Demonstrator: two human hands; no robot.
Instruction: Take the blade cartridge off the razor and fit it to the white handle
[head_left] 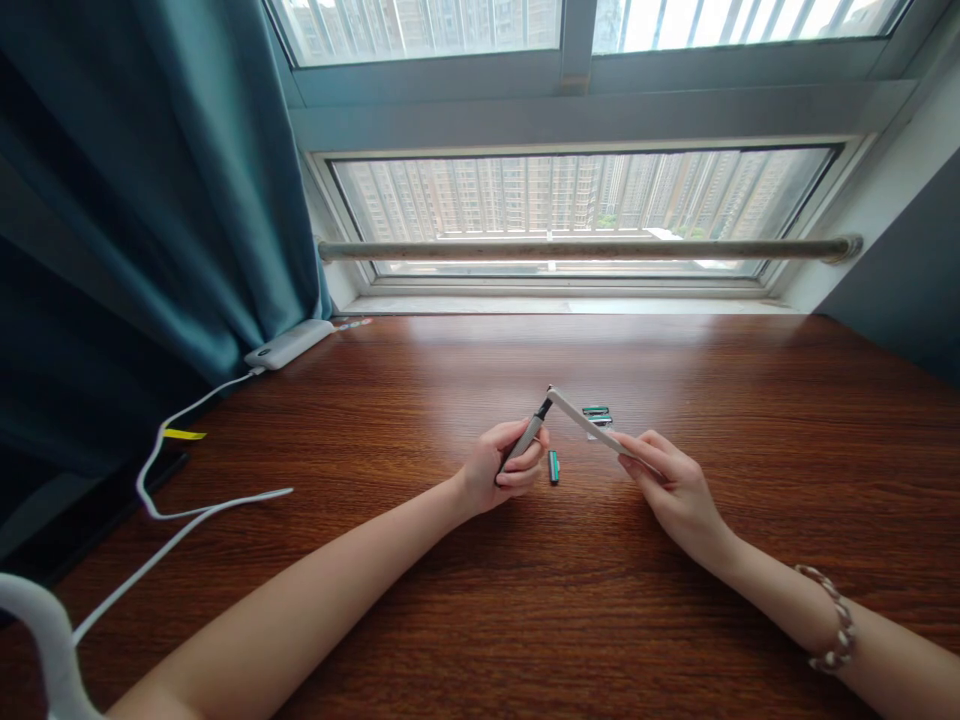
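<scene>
My left hand is closed around a grey and black razor handle, whose black neck points up and to the right. Between the thumb and fingers of my right hand is a long, slim white stick. Its far end meets the top of the razor handle; what that tip looks like is too small to make out. A green and black razor cartridge lies on the table just right of my left hand. Behind the white stick lie more razor cartridges, partly hidden by it.
The brown wooden table reaches back to the window. A white power strip lies by the blue curtain, its white cable looping along the left side with a yellow tag. A curved white object stands at lower left.
</scene>
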